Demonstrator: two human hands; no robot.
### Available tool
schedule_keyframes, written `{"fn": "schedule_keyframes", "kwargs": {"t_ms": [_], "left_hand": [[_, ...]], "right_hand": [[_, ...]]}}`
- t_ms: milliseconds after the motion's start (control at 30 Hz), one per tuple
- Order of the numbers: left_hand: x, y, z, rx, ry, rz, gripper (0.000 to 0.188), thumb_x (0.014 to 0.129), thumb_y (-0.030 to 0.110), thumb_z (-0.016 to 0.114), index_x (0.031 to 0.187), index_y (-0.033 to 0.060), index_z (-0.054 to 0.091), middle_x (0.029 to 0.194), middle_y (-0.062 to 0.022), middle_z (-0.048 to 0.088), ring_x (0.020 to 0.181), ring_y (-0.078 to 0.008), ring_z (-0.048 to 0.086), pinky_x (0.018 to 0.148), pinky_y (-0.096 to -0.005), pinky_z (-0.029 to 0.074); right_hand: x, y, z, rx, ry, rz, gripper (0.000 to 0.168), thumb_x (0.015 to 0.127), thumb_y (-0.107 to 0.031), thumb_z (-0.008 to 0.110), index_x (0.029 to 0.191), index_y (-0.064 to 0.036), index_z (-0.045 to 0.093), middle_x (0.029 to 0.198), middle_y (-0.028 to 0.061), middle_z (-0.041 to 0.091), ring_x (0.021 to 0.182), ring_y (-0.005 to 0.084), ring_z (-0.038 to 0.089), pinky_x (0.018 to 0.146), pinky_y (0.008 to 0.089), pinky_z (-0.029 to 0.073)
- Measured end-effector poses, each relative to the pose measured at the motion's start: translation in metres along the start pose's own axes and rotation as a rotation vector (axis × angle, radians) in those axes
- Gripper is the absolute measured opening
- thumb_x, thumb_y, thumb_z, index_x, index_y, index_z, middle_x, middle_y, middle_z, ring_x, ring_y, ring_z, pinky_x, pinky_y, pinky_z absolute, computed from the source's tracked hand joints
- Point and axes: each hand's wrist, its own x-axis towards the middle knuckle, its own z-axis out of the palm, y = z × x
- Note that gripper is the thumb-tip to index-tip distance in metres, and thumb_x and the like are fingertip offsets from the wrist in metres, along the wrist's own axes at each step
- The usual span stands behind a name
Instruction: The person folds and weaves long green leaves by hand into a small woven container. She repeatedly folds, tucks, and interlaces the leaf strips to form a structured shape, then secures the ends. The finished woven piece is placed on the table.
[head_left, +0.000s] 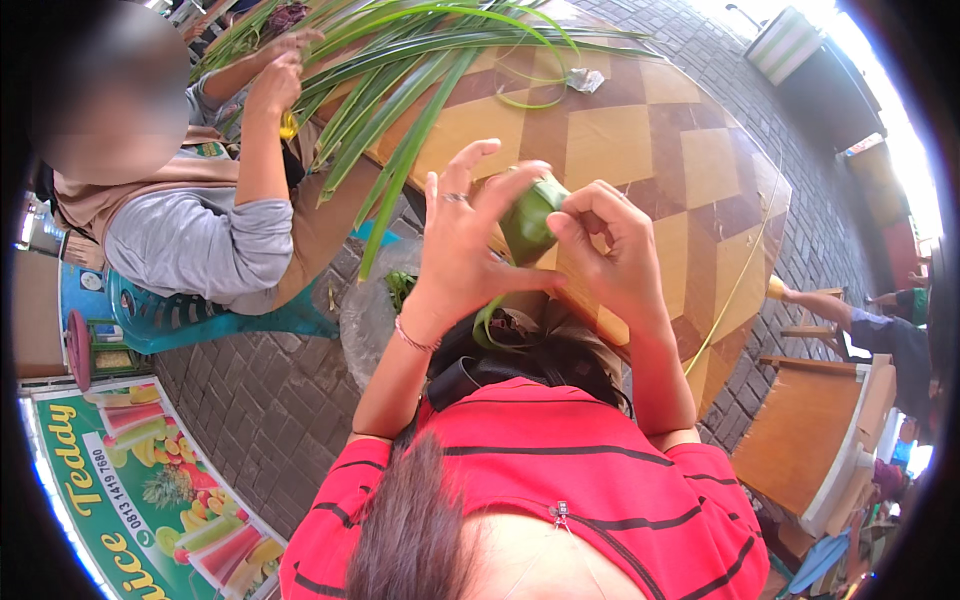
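A folded green palm-leaf pouch (531, 226) is held up in front of my chest, above the near edge of the table. My right hand (616, 251) pinches its right side between thumb and fingers. Spread wide, my left hand (474, 244) is at the pouch's left; the index finger crosses its upper end and the thumb points right beneath it. Whether that index finger presses on the leaf cannot be told. A loose leaf strip (486, 322) curls below the hands, over my lap.
Long palm leaves (420, 97) lie across the far left of the patterned table (607, 142), near a crumpled wrapper (585, 80). A thin leaf rib (739, 296) crosses the right side. At left, a seated person (202, 232) works with raised hands. A plastic bag (375, 307) is below.
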Motion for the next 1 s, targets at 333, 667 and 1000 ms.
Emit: {"fn": "schedule_keyframes", "kwargs": {"t_ms": [333,667,1000], "left_hand": [[0.000,-0.015,0.037,-0.432,-0.059,-0.016,0.048,0.060,0.005,0.074,0.104,0.0092,0.054,0.103,-0.0062,0.055,0.100,-0.0234,0.052,0.085,-0.0341,0.044],[0.006,-0.006,0.014,-1.167,-0.156,-0.369,0.062,0.063,0.003,0.078,0.115,0.0088,0.044,0.111,-0.0010,0.048,0.104,-0.0107,0.048,0.089,-0.0260,0.039],[-0.002,-0.001,-0.002,-1.057,0.011,-0.237,0.064,0.064,0.028,0.081,0.112,0.0052,0.046,0.111,-0.0062,0.048,0.106,-0.0160,0.048,0.092,-0.0299,0.038]], "right_hand": [[-0.008,-0.014,-0.010,0.053,-0.091,-0.106,0.014,0.075,0.000,0.063,0.087,-0.003,0.058,0.070,0.0038,0.048,0.057,0.0126,0.045,0.054,0.0264,0.039],[0.018,-0.015,-0.025,-0.052,-0.093,-0.294,0.027,0.075,-0.004,0.067,0.102,-0.007,0.063,0.076,0.0073,0.055,0.061,0.0194,0.053,0.056,0.0294,0.044],[0.018,-0.030,-0.005,0.000,-0.055,-0.516,0.025,0.072,0.002,0.067,0.096,-0.005,0.062,0.080,0.0100,0.061,0.068,0.0249,0.061,0.059,0.0318,0.049]]}}
